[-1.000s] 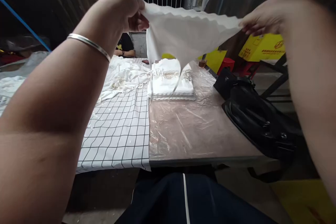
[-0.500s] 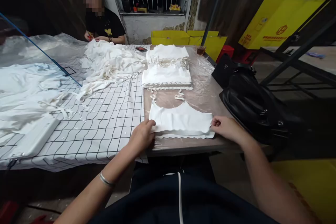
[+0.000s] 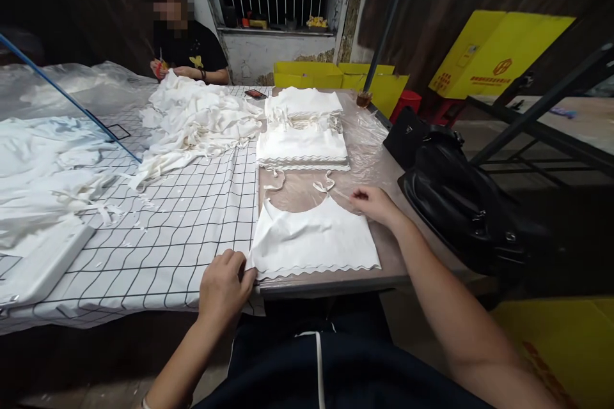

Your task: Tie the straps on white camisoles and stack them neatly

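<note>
A white strappy camisole top with a wavy hem lies spread near the table's front edge. Its thin straps curl away from me on the brown surface. At the hem's left corner, my left hand is closed, thumb and fingers pinching the cloth. My right hand is at the upper right edge of the top, beside the right strap, fingertips pinched together. A faint pale streak runs from the strap to those fingers; what they hold is too small to make out.
Beyond the top stand stacks of folded white tops. Loose white garments cover the checked cloth to the left. A black bag sits at the right edge. Across the table, a person handles white cloth.
The top now lies flat, its hem nearer me. My left hand has moved down-left with the corner; my right hand has left the right side edge and moved up towards the strap.
</note>
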The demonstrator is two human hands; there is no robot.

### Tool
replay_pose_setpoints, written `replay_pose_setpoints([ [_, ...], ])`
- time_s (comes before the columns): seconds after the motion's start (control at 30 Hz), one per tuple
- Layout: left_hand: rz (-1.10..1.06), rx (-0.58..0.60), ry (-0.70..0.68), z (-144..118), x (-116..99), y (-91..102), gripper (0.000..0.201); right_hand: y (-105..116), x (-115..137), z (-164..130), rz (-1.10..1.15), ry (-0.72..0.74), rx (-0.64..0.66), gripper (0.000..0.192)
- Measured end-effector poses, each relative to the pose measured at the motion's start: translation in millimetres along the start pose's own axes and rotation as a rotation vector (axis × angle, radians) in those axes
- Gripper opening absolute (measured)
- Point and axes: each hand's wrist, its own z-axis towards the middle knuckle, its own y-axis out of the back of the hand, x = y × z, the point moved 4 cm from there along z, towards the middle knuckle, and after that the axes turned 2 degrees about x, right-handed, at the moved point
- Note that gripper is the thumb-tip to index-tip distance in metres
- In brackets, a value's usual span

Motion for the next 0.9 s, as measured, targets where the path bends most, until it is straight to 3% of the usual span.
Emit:
replay_pose_setpoints([
  [0.07,0.038,-0.022,-0.032,-1.6,-0.5,-2.1,0.018,-14.4,5.2,36.6,-0.078,-0.047,-0.106,0.018],
  [0.17,0.104,-0.065,-0.072,-2.2,-1.2,-5.6,0.016,-28.9,7.5,76.8,-0.162,-0.180,-0.151,0.012],
  [0.27,0.123,-0.092,-0.096,-5.0,-0.5,-9.6,0.014,-23.6,-1.4,95.2,-0.195,-0.242,-0.170,0.010],
  [0.43,0.107,-0.124,-0.118,-7.8,0.1,-13.1,0.016,-5.6,-18.6,94.1,-0.303,-0.253,-0.347,0.015],
  [0.63,0.092,-0.112,-0.110,-7.2,-0.7,-13.9,0.017,-40.8,-7.7,94.9,-0.243,-0.120,-0.274,0.013],
  [0.77,0.069,-0.120,-0.091,-8.0,-1.8,-13.5,0.014,-31.5,-5.9,95.9,-0.222,-0.134,-0.279,0.023],
  [0.9,0.053,-0.130,-0.093,-8.1,-2.7,-13.7,0.015,-19.2,-10.2,84.7,-0.331,-0.164,-0.244,0.021],
])
